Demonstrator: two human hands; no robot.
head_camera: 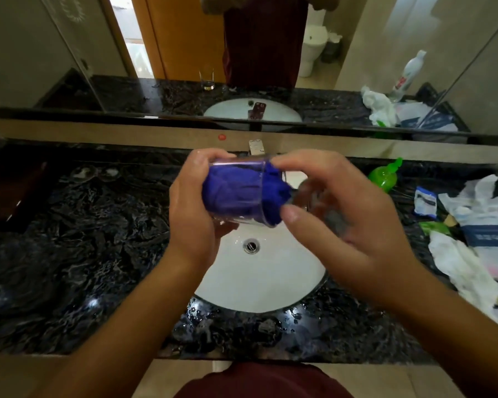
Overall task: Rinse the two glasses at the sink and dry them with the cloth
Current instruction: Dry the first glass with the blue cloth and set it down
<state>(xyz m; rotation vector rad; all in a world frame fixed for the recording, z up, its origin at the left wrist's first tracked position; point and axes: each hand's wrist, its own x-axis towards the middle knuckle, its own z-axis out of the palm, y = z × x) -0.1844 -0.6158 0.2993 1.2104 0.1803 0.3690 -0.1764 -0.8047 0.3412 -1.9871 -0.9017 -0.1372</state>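
A clear glass (237, 218) lies on its side in my left hand (190, 216), above the white sink basin (259, 282). A blue cloth (236, 193) fills the inside of the glass and bulges out of its mouth on the right. My right hand (354, 225) pinches the cloth at that mouth with thumb and fingers. The mirror shows the reflection of a second glass (207, 80) standing upright on the counter; I cannot see that glass directly.
The tap (256, 146) stands behind the glass, with no water visible. On the dark marble counter (84, 239), a green pump bottle (384, 176) and crumpled white plastic bags and packets (472, 254) fill the right side. Water drops lie along the sink's front rim.
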